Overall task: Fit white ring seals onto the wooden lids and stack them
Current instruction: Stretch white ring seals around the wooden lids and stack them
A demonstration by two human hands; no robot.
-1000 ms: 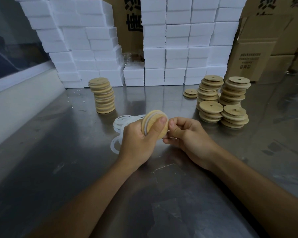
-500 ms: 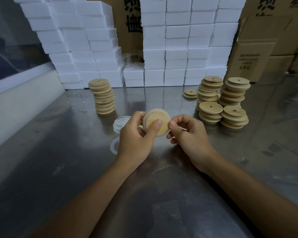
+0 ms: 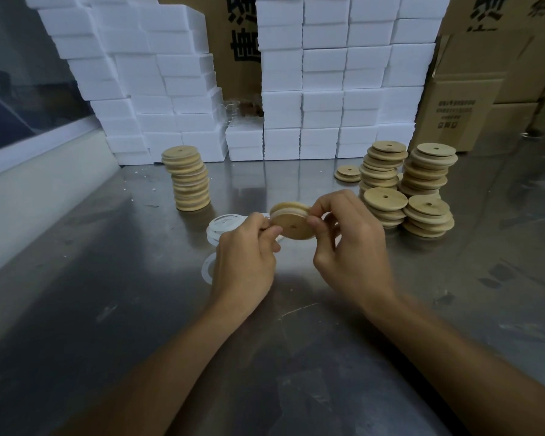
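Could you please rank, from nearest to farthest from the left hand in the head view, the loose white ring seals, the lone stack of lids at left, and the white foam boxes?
From the left hand:
1. Loose white ring seals, just beyond it.
2. Lone lid stack, back and left.
3. White foam boxes, along the rear.

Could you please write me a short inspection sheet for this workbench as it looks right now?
Surface: steel table, scuffed, with white crumbs near the back left.
Job's things: wooden lid with a white seal round its groove, held between both hands; one lid stack at back left; lid stacks at right; loose white ring seals behind the left hand.
Clutter: two lids lying apart from the right stacks.
Grippers: left hand and right hand each pinch the lid's edge.
Cables: nothing seen.
Surroundings: white foam boxes stacked behind; cardboard cartons at right.
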